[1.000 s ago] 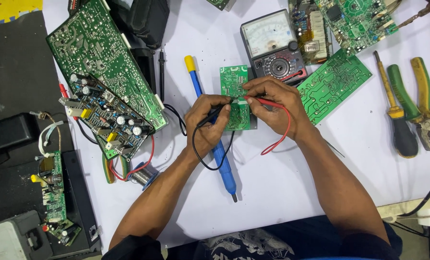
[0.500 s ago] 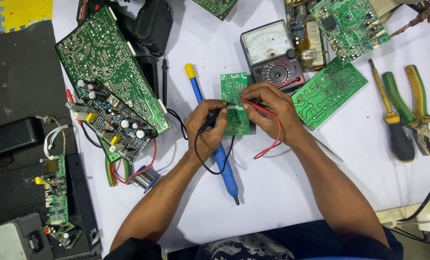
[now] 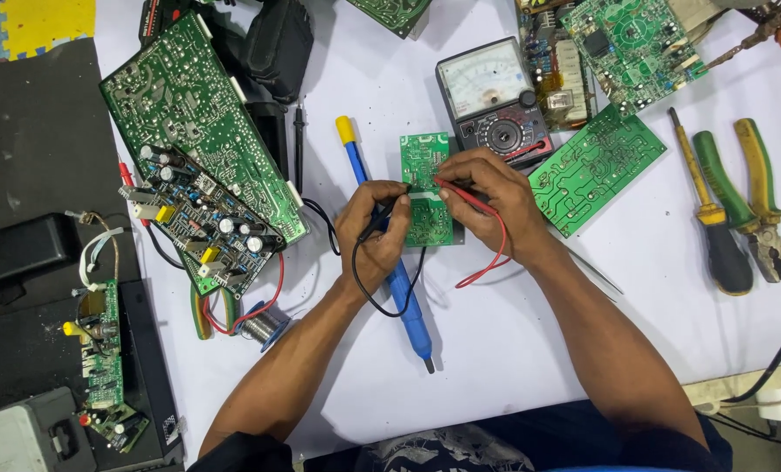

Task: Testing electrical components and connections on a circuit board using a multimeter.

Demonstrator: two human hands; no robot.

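White table [image 3: 583, 350]: small green circuit board [image 3: 425, 223], solder side up.

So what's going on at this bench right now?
A person is probing a small green circuit board on the white table. The left hand holds the black probe and the right hand holds the red probe, both tips on the board. An analog multimeter sits just behind it, and a blue soldering iron lies under the left hand.
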